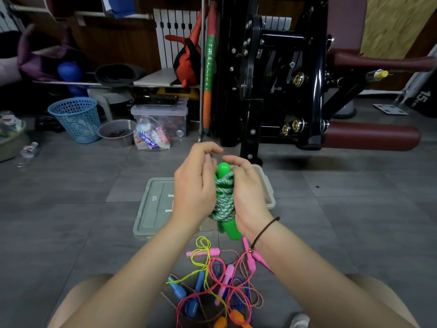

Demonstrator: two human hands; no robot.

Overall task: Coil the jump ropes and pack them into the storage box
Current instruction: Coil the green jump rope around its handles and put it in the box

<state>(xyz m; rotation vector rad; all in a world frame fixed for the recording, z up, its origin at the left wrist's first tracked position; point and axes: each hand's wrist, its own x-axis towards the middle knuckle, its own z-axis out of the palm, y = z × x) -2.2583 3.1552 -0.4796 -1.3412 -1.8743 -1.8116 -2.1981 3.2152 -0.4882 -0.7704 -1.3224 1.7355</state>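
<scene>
Far left: blue perforated plastic waste basket (75, 119) on grey tiled floor (71, 185), with a clear lidded plastic bin (160, 114) further right.

Centre-left: grey-green plastic lid (153, 204) lies flat on the floor, just beside the open grey-green plastic storage box (267, 188). The box is mostly hidden behind the hands.

Left hand (194, 183) holds the left side of the green jump rope (224, 197), fingers curled above the upper handle tip. Can't tell if they pinch a strand.

Rope is green-and-white braided cord wound round two green plastic handles. The bundle is roughly upright, in the air over the box, between both hands.

Right hand (248, 192) wraps the bundle's right side, fingers curled. Dark cord bracelet (264, 229) on that wrist.

Bottom centre, on the floor between the knees: tangle of loose jump ropes (217, 280) in pink, blue, yellow and orange.

Right background: black gym machine with maroon padded rollers (314, 91).
</scene>
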